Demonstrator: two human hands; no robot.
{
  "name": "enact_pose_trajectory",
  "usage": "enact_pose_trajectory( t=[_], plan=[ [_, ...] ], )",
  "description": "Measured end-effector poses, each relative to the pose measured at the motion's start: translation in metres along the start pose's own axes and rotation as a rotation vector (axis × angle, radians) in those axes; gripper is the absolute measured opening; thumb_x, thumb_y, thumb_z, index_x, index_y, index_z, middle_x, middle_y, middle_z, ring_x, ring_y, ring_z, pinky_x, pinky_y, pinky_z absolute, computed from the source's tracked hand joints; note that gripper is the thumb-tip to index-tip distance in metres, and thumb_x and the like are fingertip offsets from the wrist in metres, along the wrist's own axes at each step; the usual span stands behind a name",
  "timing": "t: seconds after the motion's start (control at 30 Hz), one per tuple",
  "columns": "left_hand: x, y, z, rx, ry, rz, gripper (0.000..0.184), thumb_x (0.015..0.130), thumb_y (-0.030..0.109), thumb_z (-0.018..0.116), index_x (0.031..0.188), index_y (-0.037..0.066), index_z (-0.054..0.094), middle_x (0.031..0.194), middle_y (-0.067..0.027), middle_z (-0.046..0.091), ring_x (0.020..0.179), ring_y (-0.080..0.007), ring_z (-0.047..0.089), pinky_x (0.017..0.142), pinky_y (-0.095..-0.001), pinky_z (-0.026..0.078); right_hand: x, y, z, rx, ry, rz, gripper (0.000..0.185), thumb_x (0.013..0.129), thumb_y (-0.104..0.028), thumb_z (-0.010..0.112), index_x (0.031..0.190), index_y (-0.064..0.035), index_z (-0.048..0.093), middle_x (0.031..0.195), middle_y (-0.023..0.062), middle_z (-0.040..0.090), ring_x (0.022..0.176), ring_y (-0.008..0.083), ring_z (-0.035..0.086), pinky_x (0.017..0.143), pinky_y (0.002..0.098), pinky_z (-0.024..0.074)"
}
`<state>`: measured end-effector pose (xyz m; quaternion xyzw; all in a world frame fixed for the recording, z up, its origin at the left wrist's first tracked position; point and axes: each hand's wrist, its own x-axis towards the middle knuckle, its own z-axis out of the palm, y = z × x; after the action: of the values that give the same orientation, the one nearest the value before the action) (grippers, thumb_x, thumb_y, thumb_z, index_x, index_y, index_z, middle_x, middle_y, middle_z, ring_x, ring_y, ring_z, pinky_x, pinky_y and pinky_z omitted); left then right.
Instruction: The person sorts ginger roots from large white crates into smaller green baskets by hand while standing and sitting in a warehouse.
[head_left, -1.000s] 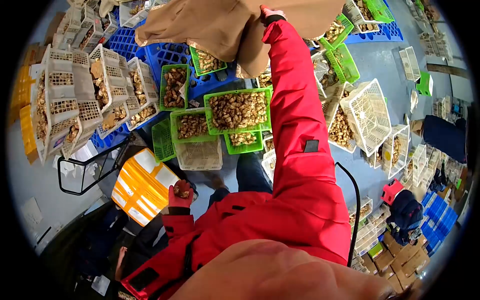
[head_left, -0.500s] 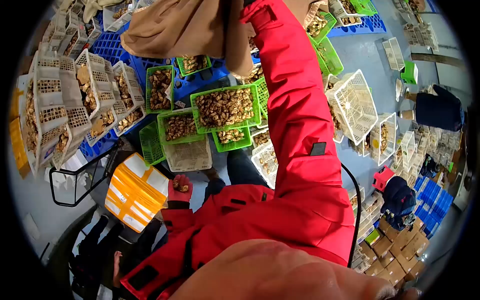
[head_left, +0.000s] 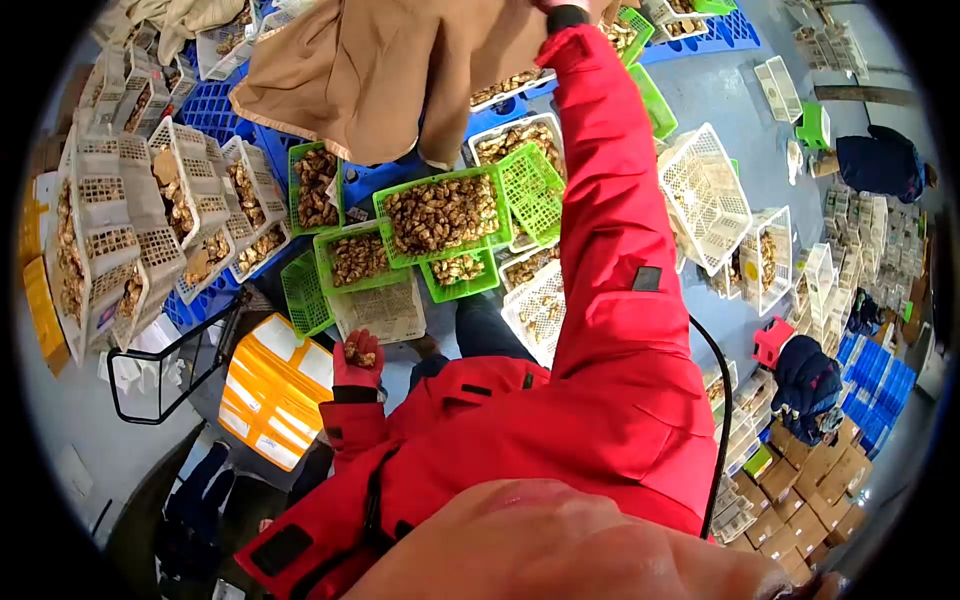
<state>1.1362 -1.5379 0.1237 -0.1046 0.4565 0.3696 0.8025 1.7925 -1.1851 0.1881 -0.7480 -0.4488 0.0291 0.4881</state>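
My left hand, in a pinkish glove, is closed around a few small brown mushroom-like pieces, near a yellow-and-white taped box. My right hand reaches up to the top edge of the view and grips a large brown cloth, only partly visible. The cloth hangs over a blue pallet and some baskets. Below it, a green basket full of brown pieces rests on other green baskets. An empty-looking green basket leans beside it, by a white basket of pieces.
Stacked white baskets stand at the left, near a black metal frame. The taped box is beside my left hand. More white baskets stand at the right. People in dark clothes are at the right and lower left.
The brown cloth has been lifted and drawn to the right with my right hand, uncovering more of the white basket of pieces. My left hand still holds its pieces.
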Motion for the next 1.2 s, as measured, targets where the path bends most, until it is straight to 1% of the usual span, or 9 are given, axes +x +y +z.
enact_pose_trajectory(
  t=[0.2,0.5,0.57,0.73,0.87,0.97,1.0,1.1,1.2],
  plan=[
    [0.001,0.0,-0.026,-0.129,-0.068,0.0,0.039,0.084,0.042,0.047,0.104,0.01,0.056,0.104,-0.0072,0.059,0.097,-0.0258,0.054,0.08,-0.044,0.046,0.011,0.26,-0.17,-1.147,-0.317,-0.182,0.048,0.079,-0.044,0.046,0.115,-0.0123,0.049,0.118,0.0115,0.051,0.117,0.0264,0.04,0.096,0.0418,0.0286],
    [-0.027,-0.018,0.008,-0.076,0.05,0.08,0.043,0.084,0.044,0.048,0.109,0.01,0.054,0.104,-0.0061,0.059,0.092,-0.0217,0.058,0.077,-0.043,0.046,-0.001,0.127,-0.101,0.988,-0.536,0.914,0.049,0.083,-0.037,0.045,0.123,-0.0078,0.042,0.124,0.0127,0.044,0.114,0.0255,0.04,0.099,0.0397,0.0285],
    [-0.021,-0.032,0.013,-0.103,0.029,0.129,0.045,0.084,0.046,0.047,0.11,0.01,0.053,0.106,-0.0055,0.059,0.095,-0.0217,0.057,0.077,-0.043,0.047,0.0,0.092,-0.066,0.887,-0.448,0.874,0.046,0.085,-0.032,0.046,0.124,-0.01,0.041,0.122,0.0129,0.045,0.112,0.0234,0.041,0.096,0.0377,0.0324],
    [-0.048,-0.021,-0.023,-0.201,-0.087,0.264,0.046,0.084,0.048,0.045,0.111,0.011,0.052,0.107,-0.0057,0.058,0.1,-0.0225,0.055,0.081,-0.0425,0.045,-0.28,-0.151,0.06,0.989,-1.407,0.565,0.036,0.085,-0.026,0.051,0.113,-0.0035,0.049,0.091,0.0094,0.057,0.069,0.0157,0.053,0.062,0.0246,0.0449],
    [-0.082,-0.007,-0.042,-0.331,-0.17,0.393,0.044,0.085,0.047,0.044,0.108,0.011,0.053,0.106,-0.0068,0.059,0.097,-0.0229,0.056,0.082,-0.0427,0.044,-0.473,-0.295,0.059,0.931,-1.8,0.496,0.038,0.083,-0.011,0.051,0.119,-0.001,0.044,0.1,0.0117,0.057,0.082,0.0165,0.058,0.071,0.0239,0.0468],
    [-0.092,-0.005,-0.077,-0.421,-0.114,0.398,0.042,0.085,0.046,0.044,0.109,0.012,0.053,0.101,-0.0045,0.06,0.093,-0.0208,0.056,0.081,-0.0425,0.043,-0.582,-0.343,0.057,0.814,-1.581,-0.43,0.035,0.078,-0.007,0.057,0.112,-0.0019,0.05,0.099,0.0105,0.057,0.083,0.0165,0.055,0.073,0.0277,0.046],
    [-0.093,-0.007,-0.088,-0.402,-0.086,0.394,0.044,0.085,0.047,0.042,0.11,0.012,0.051,0.103,-0.0053,0.059,0.094,-0.0209,0.056,0.081,-0.042,0.044,-0.615,-0.344,0.06,0.779,-1.891,0.032,0.041,0.074,-0.008,0.061,0.113,-0.002,0.049,0.1,0.0123,0.057,0.087,0.0185,0.056,0.076,0.0297,0.0457],
    [-0.091,0.0,-0.115,-0.024,-0.124,0.825,0.052,0.084,0.054,0.034,0.112,0.013,0.051,0.109,-0.0057,0.056,0.095,-0.0219,0.054,0.084,-0.0397,0.042,-0.666,-0.39,0.046,0.506,-1.452,-0.533,0.05,0.068,-0.016,0.06,0.117,-0.0088,0.048,0.099,0.0163,0.057,0.091,0.0311,0.055,0.079,0.0374,0.0445],
    [-0.112,0.017,-0.134,-0.4,-0.167,0.364,0.059,0.081,0.061,0.03,0.11,0.014,0.051,0.107,-0.0025,0.056,0.098,-0.0217,0.051,0.087,-0.0372,0.039,-0.697,-0.376,0.07,0.436,-1.496,-0.39,0.051,0.07,-0.018,0.059,0.119,-0.0131,0.047,0.101,0.0141,0.057,0.092,0.0261,0.055,0.079,0.0338,0.0444]
  ],
)
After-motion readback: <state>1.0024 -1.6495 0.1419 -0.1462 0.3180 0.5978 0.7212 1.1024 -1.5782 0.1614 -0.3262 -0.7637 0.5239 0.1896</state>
